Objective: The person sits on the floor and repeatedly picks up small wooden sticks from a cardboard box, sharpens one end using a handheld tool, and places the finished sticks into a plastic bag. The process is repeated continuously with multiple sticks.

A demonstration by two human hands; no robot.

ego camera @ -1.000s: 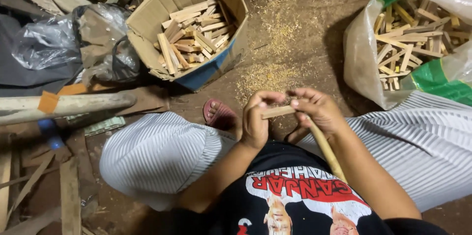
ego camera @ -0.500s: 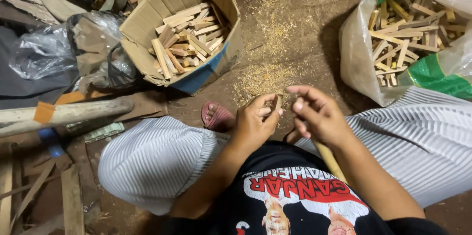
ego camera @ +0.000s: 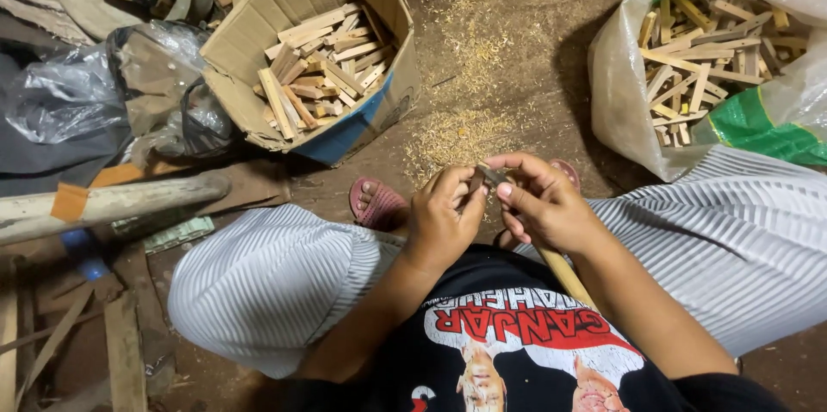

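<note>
At 11 o'clock, an open brown cardboard box (ego camera: 258, 41) holds cut wooden sticks (ego camera: 323, 63). Centre, over the lap: left hand (ego camera: 441, 224) and right hand (ego camera: 541, 205) meet, fingers (ego camera: 508, 190) pinching a small dark wooden piece (ego camera: 482, 177) between them. At 1 o'clock, a white plastic sack (ego camera: 616, 93) holds more sticks. Pale sawdust (ego camera: 469, 119) lies on the dirt floor at 12 o'clock.

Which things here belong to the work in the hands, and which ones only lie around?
In the work:
left hand and right hand, both on the small wood piece
cardboard box of cut wooden pieces
white sack of wooden sticks
wood shavings

Lying about:
plastic bags
wooden pole
planks
</note>
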